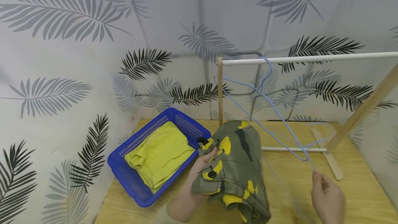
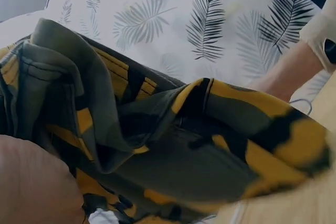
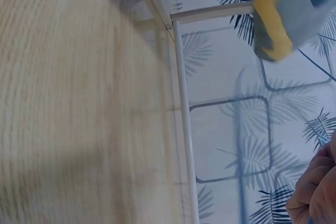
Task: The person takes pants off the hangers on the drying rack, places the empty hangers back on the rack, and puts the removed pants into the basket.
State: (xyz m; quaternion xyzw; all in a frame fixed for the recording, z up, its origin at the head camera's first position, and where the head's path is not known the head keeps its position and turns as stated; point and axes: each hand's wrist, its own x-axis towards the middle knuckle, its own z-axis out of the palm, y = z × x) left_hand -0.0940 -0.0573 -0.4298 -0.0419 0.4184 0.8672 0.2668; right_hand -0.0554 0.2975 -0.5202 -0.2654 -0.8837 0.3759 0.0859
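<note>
My left hand (image 1: 202, 168) holds a grey-green camouflage garment (image 1: 239, 161) with yellow and black patches. A dark button (image 1: 212, 174) shows on it near the fingers, and its lower part hangs in loose folds. In the left wrist view the garment's stitched edge and folds fill the middle. At the right, my right hand (image 1: 328, 196) pinches a thin light-blue hanger (image 1: 312, 163) between thumb and fingers; much of the wire is blurred. Another blue hanger (image 1: 280, 117) hangs by its hook from the rack's white rail (image 1: 311, 58), between the two hands and farther back.
A blue plastic basket (image 1: 124, 179) with folded yellow-green cloth (image 1: 161, 151) stands left of the garment on the wooden table (image 1: 286, 186). The rack's wooden posts (image 1: 370, 103) and low white bar (image 1: 289, 149) stand near the leaf-patterned wall (image 1: 174, 16).
</note>
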